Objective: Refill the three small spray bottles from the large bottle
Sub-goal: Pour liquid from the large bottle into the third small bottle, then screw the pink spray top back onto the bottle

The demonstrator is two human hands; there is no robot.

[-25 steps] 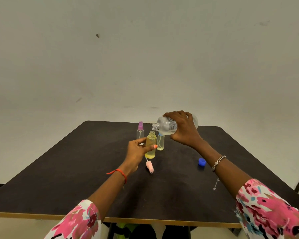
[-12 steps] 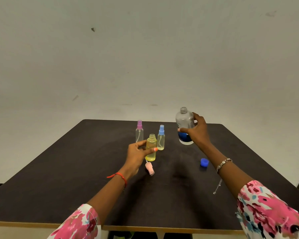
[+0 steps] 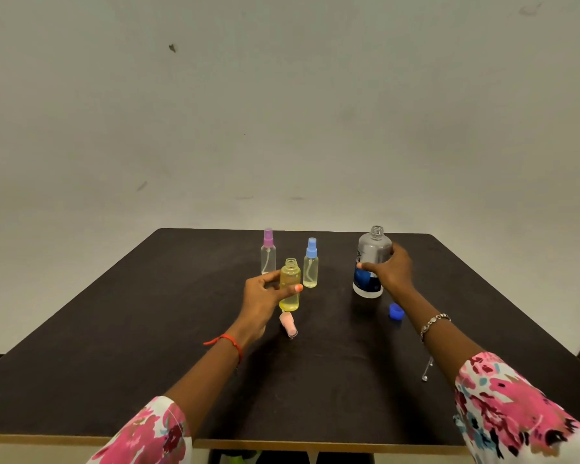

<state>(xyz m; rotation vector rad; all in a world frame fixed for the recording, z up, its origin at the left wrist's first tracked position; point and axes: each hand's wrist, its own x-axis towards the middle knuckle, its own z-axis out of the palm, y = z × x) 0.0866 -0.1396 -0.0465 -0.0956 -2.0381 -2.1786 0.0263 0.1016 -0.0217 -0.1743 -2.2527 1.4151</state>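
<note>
My left hand grips the uncapped yellow spray bottle, which stands upright on the black table. Its pink spray cap lies on the table just in front of it. Behind stand a clear bottle with a purple cap and a clear bottle with a blue cap. My right hand holds the large open bottle upright on the table at the right. Its blue cap lies near my right wrist.
A thin silver metal piece lies on the table under my right forearm. The table's front edge runs close to me. A plain wall rises behind the table.
My right hand tipped the large bottle back from over the yellow bottle, carried it to the right and set it upright on the table. My left hand stayed on the yellow bottle.
</note>
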